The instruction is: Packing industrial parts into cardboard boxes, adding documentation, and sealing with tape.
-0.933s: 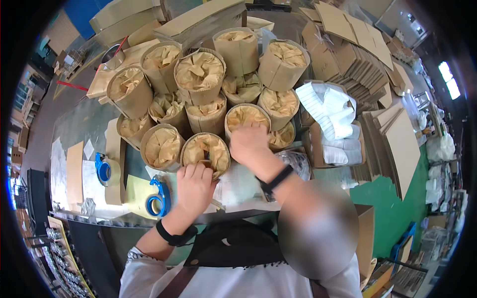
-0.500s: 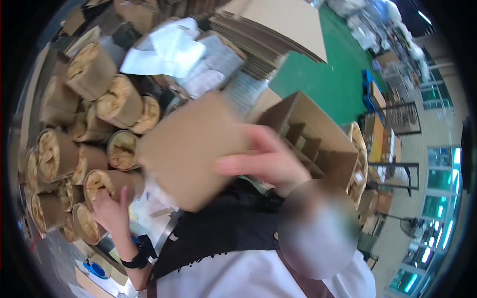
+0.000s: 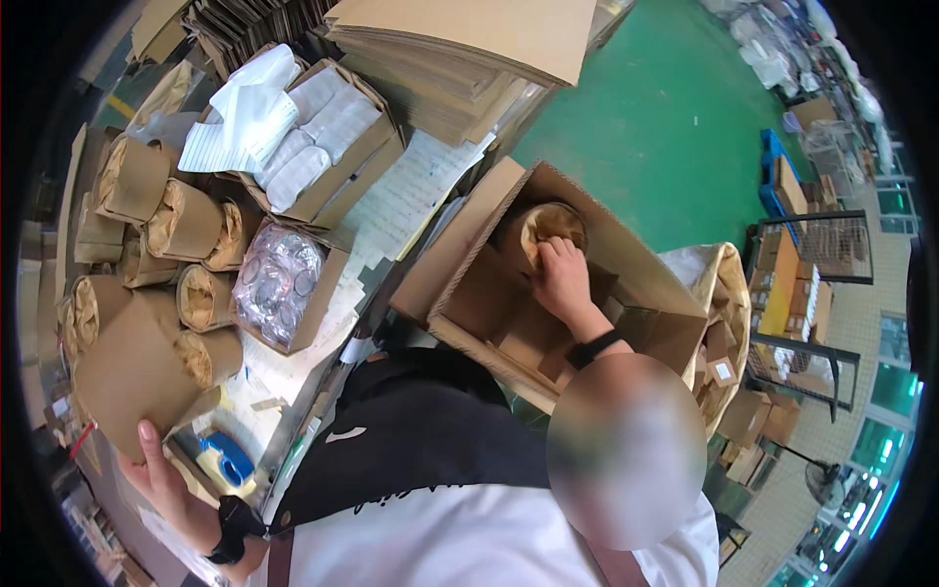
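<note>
My right hand [image 3: 560, 279] reaches into a divided cardboard box [image 3: 665, 293]. Its fingers grip the crumpled kraft paper in the mouth of a brown cardboard tube [image 3: 536, 230], which is in the far part of the box. At the lower left, my left hand [image 3: 156, 474] holds a large brown cardboard piece [image 3: 137, 377], thumb on the near side and the other fingers mostly hidden. Whether that piece is flat or curved I cannot tell. It overlaps a pile of similar paper-stuffed tubes [image 3: 184, 217] on the left.
A carton of clear plastic-wrapped round items [image 3: 279, 279] and another of white packs [image 3: 323, 127] stand beyond the tubes. Flat cardboard sheets [image 3: 460, 59] are stacked at the back. A blue tape roll [image 3: 227, 458] lies near my left wrist. A paper sack [image 3: 722, 333] adjoins the box.
My right hand has moved from in front of my chest, where it held a brown piece, into the box. My left hand has left a tube's paper end and grips a brown cardboard piece.
</note>
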{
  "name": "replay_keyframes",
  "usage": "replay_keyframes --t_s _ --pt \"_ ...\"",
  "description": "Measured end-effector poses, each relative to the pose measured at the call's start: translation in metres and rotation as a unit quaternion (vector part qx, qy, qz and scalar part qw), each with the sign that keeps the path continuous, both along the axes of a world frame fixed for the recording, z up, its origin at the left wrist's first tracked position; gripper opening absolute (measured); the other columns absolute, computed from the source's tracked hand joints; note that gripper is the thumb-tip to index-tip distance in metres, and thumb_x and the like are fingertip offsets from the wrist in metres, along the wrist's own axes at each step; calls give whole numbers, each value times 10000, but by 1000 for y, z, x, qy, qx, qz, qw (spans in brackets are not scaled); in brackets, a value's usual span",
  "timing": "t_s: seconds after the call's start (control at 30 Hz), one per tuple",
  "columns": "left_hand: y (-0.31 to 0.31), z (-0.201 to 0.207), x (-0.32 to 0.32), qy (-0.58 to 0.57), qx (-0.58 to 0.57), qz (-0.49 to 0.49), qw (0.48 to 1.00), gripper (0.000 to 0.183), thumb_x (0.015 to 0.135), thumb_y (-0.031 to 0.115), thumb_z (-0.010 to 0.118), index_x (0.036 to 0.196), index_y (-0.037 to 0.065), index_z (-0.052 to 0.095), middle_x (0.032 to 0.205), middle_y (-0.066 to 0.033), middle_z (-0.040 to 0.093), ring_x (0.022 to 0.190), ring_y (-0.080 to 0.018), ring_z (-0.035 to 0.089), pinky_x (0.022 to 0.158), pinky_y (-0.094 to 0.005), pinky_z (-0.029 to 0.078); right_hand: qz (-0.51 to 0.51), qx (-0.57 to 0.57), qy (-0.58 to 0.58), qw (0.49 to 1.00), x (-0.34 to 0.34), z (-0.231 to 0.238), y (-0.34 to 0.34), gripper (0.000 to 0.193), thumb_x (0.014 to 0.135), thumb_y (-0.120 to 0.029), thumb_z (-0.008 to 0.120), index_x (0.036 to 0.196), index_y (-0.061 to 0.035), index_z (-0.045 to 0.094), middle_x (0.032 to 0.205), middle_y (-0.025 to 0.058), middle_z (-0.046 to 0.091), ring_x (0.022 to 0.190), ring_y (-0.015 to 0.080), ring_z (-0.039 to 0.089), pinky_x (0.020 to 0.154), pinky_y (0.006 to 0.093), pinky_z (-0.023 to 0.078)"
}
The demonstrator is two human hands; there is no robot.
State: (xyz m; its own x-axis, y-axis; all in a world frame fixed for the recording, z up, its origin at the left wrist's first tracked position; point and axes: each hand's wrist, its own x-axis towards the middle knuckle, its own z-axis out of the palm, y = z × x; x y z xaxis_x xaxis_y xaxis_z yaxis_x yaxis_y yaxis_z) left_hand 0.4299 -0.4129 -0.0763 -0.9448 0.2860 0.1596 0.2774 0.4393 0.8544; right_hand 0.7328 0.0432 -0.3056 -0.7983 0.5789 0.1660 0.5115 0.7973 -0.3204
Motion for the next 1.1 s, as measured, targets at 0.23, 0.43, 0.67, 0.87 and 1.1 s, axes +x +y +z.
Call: replay_keyframes --t_s 0.23,0.43,0.67,0.87,1.1 --pt "206 29 80 29 -104 -353 930 490 777 306 773 1100 -17 597 1042 -101 623 994 -220 582 884 -354 424 -2 -58 44 997 -4 3 10 282 641 -62 688 902 -58 582 881 100 555 899 299 549 767 402 457" --pt "311 -15 133 174 -169 -558 794 382 710 305 783 928 33 626 917 -89 588 905 -273 552 823 -372 365 49 35 59 996 15 4 5 157 696 -94 615 847 -80 573 855 75 540 866 243 530 736 354 419" --pt "349 -98 157 219 -346 -620 669 366 708 332 754 898 50 617 950 -92 589 904 -269 554 824 -389 369 -6 -119 93 988 6 -8 24 224 638 -59 674 852 -68 605 882 89 571 913 273 560 798 386 464" --pt "360 -183 169 173 -573 -617 512 409 738 323 721 1019 50 605 1034 -99 607 1043 -264 562 859 -448 405 5 -79 125 989 16 -7 17 244 658 -42 655 898 -60 615 883 84 567 905 270 551 790 385 453" --pt "349 -258 174 91 -665 -586 455 552 871 287 572 1370 74 474 1341 -164 526 1270 -288 484 1014 -514 362 36 -19 115 993 19 11 10 329 638 -36 667 961 -58 610 912 60 570 905 235 539 765 350 421"
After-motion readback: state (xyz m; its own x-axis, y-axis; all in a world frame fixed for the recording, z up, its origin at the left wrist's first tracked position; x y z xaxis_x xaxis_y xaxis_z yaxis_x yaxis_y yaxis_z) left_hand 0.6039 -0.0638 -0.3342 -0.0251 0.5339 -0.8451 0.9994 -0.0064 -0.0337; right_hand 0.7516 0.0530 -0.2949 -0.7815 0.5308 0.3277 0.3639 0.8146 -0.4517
